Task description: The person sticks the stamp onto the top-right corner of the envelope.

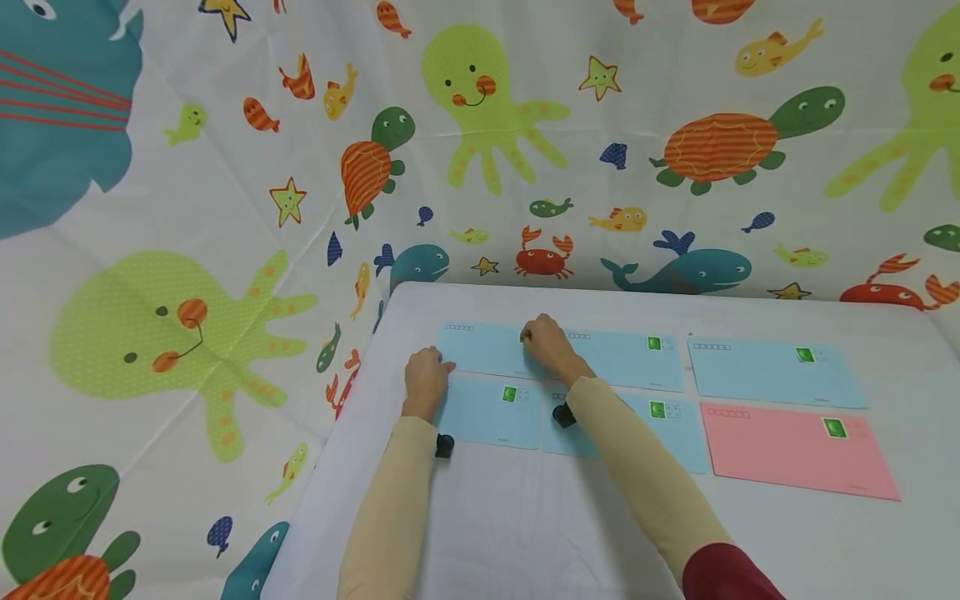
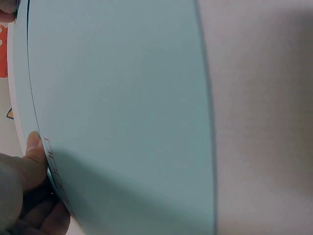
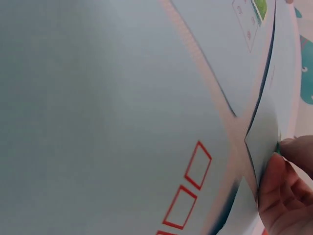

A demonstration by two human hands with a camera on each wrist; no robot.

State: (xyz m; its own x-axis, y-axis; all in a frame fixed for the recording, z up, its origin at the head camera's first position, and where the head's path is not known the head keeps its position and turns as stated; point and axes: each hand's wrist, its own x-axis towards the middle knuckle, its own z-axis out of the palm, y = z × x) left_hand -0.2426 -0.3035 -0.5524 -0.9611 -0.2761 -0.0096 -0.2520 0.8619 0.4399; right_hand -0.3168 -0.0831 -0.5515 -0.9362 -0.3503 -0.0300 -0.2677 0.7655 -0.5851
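Note:
In the head view my right hand (image 1: 551, 343) is over the right end of the upper left blue envelope (image 1: 483, 348). Its thumb and forefinger pinch a small green stamp (image 1: 522, 338), mostly hidden by the fingers; a sliver of the stamp (image 3: 279, 147) shows in the right wrist view. My left hand (image 1: 426, 379) is at the left ends of this envelope and the lower left blue envelope (image 1: 480, 417). Its thumb (image 2: 34, 147) lies along the lower envelope's top edge, beside printed red boxes. The other left fingers are bent, and I cannot tell whether they grip anything.
More blue envelopes (image 1: 626, 362) and a pink envelope (image 1: 795, 442) lie in two rows on the white table (image 1: 510, 517). Each has a green stamp near its top right. A sea-animal patterned cloth (image 1: 480, 217) hangs behind and left.

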